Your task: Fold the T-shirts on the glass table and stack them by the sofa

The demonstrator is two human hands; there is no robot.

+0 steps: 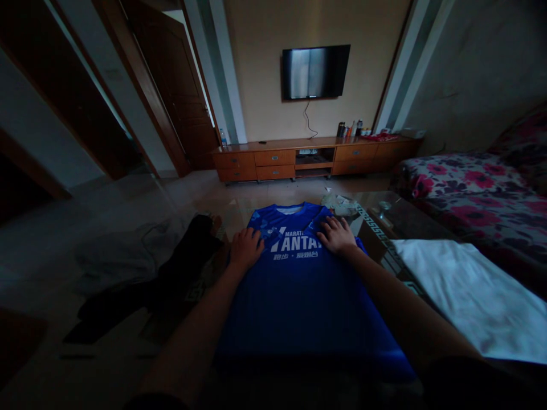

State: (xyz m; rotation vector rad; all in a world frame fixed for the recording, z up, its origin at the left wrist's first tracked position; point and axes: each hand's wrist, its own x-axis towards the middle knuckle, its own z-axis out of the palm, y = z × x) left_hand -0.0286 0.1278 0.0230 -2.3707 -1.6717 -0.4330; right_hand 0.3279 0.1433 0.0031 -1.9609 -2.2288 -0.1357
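Observation:
A blue T-shirt (299, 302) with white lettering lies spread on a glass-topped table, its collar at the far end. My left hand (247, 249) rests on the shirt's left sleeve side, fingers slightly bent and apart. On the opposite side, my right hand (339, 234) lies over the sleeve folded in onto the chest, fingers spread and covering the end of the lettering. Neither hand visibly pinches the cloth. The shirt's near hem fades into shadow.
Right of the shirt lies a white cloth (474, 290); dark clothing (171, 273) lies left. A small glass dish (385, 206) and a crumpled clear plastic bag (341, 204) sit at the table's far side. Beyond are a flowered sofa (470, 176), a TV cabinet (273, 159) and a television (315, 73).

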